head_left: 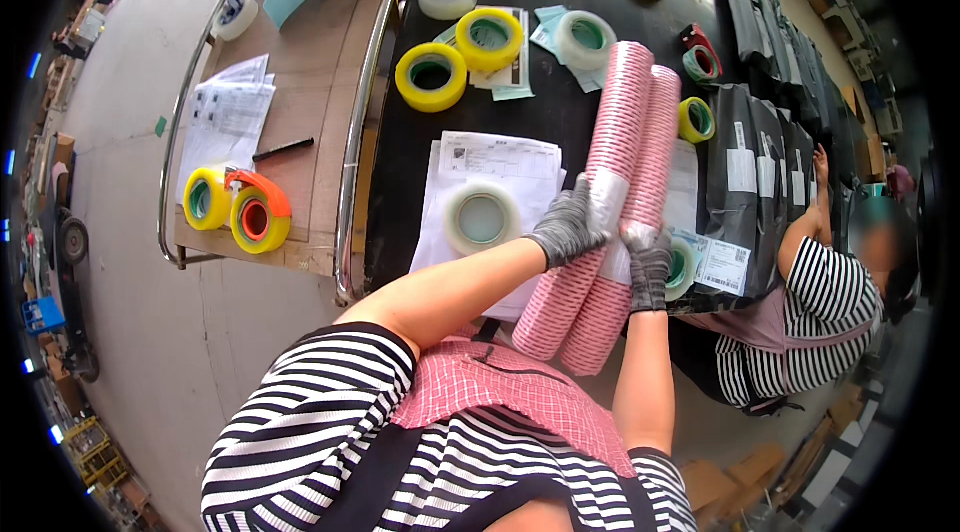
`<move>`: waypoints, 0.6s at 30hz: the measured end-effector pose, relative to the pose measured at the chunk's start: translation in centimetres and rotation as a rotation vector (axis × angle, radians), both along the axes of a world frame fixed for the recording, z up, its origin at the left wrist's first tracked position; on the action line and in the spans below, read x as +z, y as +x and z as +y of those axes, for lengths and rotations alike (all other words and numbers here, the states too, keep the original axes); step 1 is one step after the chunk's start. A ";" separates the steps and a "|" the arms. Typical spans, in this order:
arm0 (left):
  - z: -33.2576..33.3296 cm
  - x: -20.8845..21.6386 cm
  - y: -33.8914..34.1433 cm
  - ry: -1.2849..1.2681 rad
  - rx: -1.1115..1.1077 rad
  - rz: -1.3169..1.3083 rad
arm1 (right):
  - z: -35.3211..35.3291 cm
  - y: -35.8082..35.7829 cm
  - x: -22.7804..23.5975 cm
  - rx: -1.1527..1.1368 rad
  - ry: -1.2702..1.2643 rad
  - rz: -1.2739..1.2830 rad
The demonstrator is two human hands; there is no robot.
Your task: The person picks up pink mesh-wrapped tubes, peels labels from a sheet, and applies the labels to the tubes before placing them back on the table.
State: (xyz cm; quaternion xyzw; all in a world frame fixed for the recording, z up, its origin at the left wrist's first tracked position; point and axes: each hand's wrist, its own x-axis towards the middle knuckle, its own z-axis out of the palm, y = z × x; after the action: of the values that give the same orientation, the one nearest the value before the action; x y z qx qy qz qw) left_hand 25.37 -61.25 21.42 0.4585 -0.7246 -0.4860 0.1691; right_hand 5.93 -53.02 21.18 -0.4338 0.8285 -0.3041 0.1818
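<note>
Two long pink-and-white ridged rolls lie side by side, tilted over the near edge of the black table, with a whitish band around their middle. They may be stacked cups; I cannot tell. My left hand, in a grey knit glove, grips the left roll at the band. On the other side, my right hand, gloved alike, wraps the right roll slightly lower. Left of my left hand, a wide clear tape roll rests on printed sheets. Another tape roll sits partly hidden beside my right hand.
Yellow tape rolls and a clear one stand farther back on the black table. Dark grey parcels line its right side, where a co-worker reaches in. A metal-railed cart holds papers, a pen and an orange tape dispenser.
</note>
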 end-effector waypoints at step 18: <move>-2.5 5.1 25.7 -0.665 0.049 -0.172 | 4.5 12.1 1.4 0.222 -0.022 0.619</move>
State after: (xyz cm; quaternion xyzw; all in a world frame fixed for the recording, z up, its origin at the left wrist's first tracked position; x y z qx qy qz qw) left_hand 51.08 -63.72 26.50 0.4348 -0.8438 -0.1787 0.2589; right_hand 18.06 -48.49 22.60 -0.5954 0.7886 -0.1449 -0.0514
